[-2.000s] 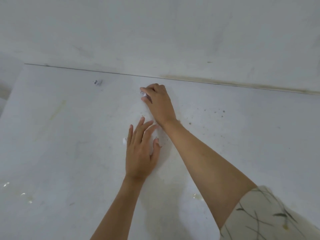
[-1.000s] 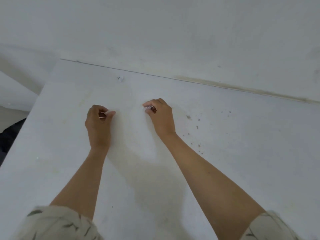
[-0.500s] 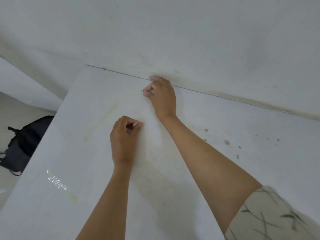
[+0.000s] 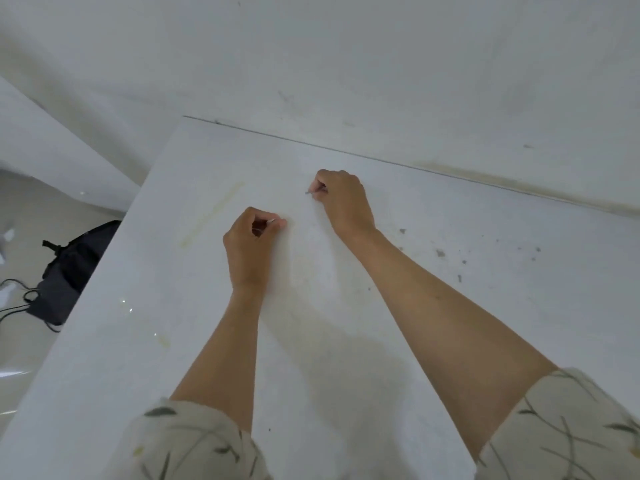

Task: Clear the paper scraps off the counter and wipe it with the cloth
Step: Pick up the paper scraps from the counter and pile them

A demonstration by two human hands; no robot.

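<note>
Both hands are over the white counter [image 4: 207,341], fingers curled. My left hand [image 4: 251,244] pinches a small white paper scrap [image 4: 271,221] between thumb and forefinger, more scrap hidden in its palm. My right hand [image 4: 343,199], farther back toward the wall, pinches another small scrap [image 4: 309,192] whose grey-white tip pokes out to the left. No cloth is in view.
Dark specks and crumbs [image 4: 440,252] dot the counter to the right. A yellowish streak [image 4: 211,213] runs across its left part. The counter's left edge drops to the floor, where a black bag [image 4: 69,271] with cables lies. The white wall [image 4: 346,81] rises behind.
My right hand has drawn back from the wall seam toward me with its scrap. The left hand keeps its pinch. The scrap seen earlier near the seam is gone from the counter.
</note>
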